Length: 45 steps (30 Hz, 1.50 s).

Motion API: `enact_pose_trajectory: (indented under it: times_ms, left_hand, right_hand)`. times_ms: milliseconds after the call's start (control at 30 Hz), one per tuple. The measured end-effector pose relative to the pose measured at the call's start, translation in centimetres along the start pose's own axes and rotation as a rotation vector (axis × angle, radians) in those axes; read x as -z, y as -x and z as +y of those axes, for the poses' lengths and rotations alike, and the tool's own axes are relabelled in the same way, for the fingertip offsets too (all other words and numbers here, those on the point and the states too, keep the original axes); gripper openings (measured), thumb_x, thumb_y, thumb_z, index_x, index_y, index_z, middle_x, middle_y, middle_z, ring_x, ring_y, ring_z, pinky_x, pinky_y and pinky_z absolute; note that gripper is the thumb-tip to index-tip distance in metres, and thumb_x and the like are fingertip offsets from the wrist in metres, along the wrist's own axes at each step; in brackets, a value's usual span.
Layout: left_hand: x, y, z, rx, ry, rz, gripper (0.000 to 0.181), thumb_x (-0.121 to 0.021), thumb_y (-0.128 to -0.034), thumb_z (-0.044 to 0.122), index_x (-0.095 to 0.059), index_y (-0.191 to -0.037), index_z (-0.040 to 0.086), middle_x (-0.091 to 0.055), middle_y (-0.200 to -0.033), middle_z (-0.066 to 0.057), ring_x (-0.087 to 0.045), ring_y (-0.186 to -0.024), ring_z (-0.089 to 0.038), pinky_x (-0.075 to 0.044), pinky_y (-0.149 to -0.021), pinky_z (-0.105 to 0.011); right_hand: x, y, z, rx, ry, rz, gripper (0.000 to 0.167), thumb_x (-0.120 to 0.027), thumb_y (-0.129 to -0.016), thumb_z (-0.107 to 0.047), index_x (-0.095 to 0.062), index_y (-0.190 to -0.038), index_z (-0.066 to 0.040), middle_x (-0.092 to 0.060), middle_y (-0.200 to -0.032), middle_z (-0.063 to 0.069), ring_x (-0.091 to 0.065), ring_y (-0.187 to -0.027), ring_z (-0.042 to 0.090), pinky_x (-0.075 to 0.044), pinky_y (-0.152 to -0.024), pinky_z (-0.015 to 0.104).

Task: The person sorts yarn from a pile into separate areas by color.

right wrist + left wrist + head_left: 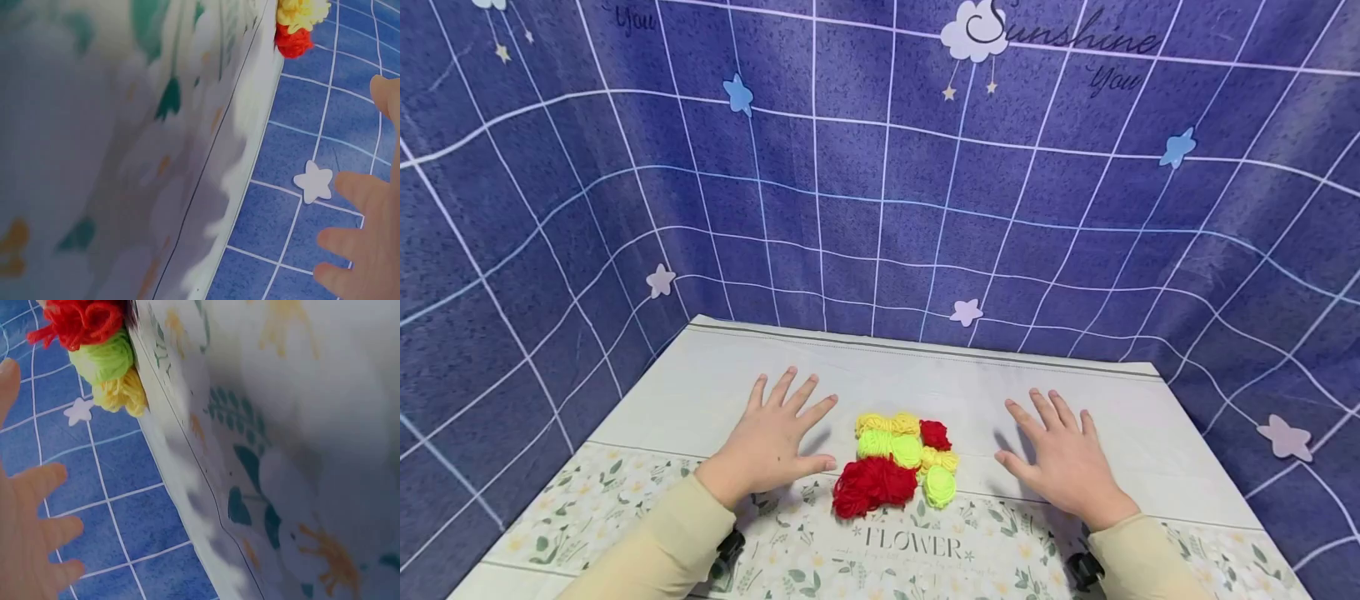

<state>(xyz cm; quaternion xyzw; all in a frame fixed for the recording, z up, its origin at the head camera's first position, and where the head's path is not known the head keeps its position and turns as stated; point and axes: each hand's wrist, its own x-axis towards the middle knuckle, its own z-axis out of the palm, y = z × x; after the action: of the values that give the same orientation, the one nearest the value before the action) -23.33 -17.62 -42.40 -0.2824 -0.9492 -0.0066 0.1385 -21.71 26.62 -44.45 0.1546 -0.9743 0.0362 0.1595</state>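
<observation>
Small yarn bundles lie grouped at the middle of the table. Nearest is a large red yarn bundle, with a green yarn bundle and a yellow yarn bundle behind it. To their right sit a smaller red bundle, a smaller yellow bundle and a smaller green bundle. My left hand, fingers spread and straight, hovers left of the yarn. My right hand is likewise spread, to the right of it. Both hold nothing and cast shadows on the cloth.
A white tablecloth with a floral band and the word FLOWER covers the table. Behind and at both sides hangs a blue gridded curtain with stars and clouds. Dark wrist straps show below the sleeves.
</observation>
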Motion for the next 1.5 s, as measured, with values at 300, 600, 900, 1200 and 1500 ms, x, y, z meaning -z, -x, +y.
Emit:
enact_pose_trajectory:
  times_ms: [300,600,900,1200,1500]
  left_hand:
    - [0.1,-0.3,1.2,-0.147,0.038,0.009,0.088,-0.057,-0.0862,0.076,-0.044,-0.155,0.024,-0.038,-0.159,-0.012,-0.025,-0.148,-0.041,-0.012,-0.114,-0.07]
    - [-0.1,-0.3,2.5,-0.238,0.207,-0.084,0.085,-0.063,-0.0883,0.069,-0.043,-0.155,0.021,-0.042,-0.156,-0.01,-0.034,-0.144,-0.034,-0.023,-0.115,-0.062]
    - [-0.6,-0.5,3.7,-0.247,0.347,-0.239,0.078,-0.07,-0.0896,0.057,-0.044,-0.154,0.022,-0.047,-0.149,0.0,-0.044,-0.137,-0.021,-0.038,-0.112,-0.045]
    - [-0.9,-1.1,4.5,-0.22,0.429,-0.322,0.069,-0.074,-0.0902,0.046,-0.047,-0.151,0.029,-0.051,-0.144,0.002,-0.053,-0.13,-0.02,-0.047,-0.104,-0.044]
    - [-1.5,-1.6,4.7,-0.229,0.43,-0.36,0.067,-0.077,-0.0883,0.041,-0.05,-0.148,0.03,-0.053,-0.134,0.008,-0.056,-0.116,-0.01,-0.05,-0.097,-0.036]
  right_hand:
    - [-0.1,-0.9,-0.8,0.09,-0.105,0.022,0.07,-0.064,-0.093,-0.058,-0.052,-0.15,-0.02,-0.041,-0.155,0.018,-0.033,-0.143,0.045,-0.03,-0.106,0.072]
    - [-1.1,-2.0,-1.9,0.163,-0.263,-0.051,0.057,-0.065,-0.098,-0.044,-0.054,-0.149,-0.019,-0.05,-0.149,0.015,-0.038,-0.141,0.041,-0.033,-0.11,0.064]
    - [-1.8,-3.9,-3.2,0.203,-0.381,-0.116,0.051,-0.067,-0.098,-0.038,-0.058,-0.145,-0.018,-0.057,-0.141,0.004,-0.05,-0.132,0.028,-0.041,-0.108,0.053]
    - [-2.8,-5.5,-3.6,0.21,-0.407,-0.202,0.049,-0.067,-0.098,-0.036,-0.06,-0.143,-0.019,-0.06,-0.134,0.001,-0.055,-0.126,0.025,-0.044,-0.106,0.05]
    - [-3.5,-7.0,-4.3,0.195,-0.47,-0.296,0.045,-0.065,-0.099,-0.036,-0.061,-0.14,-0.019,-0.062,-0.119,-0.001,-0.056,-0.105,0.019,-0.047,-0.095,0.046]
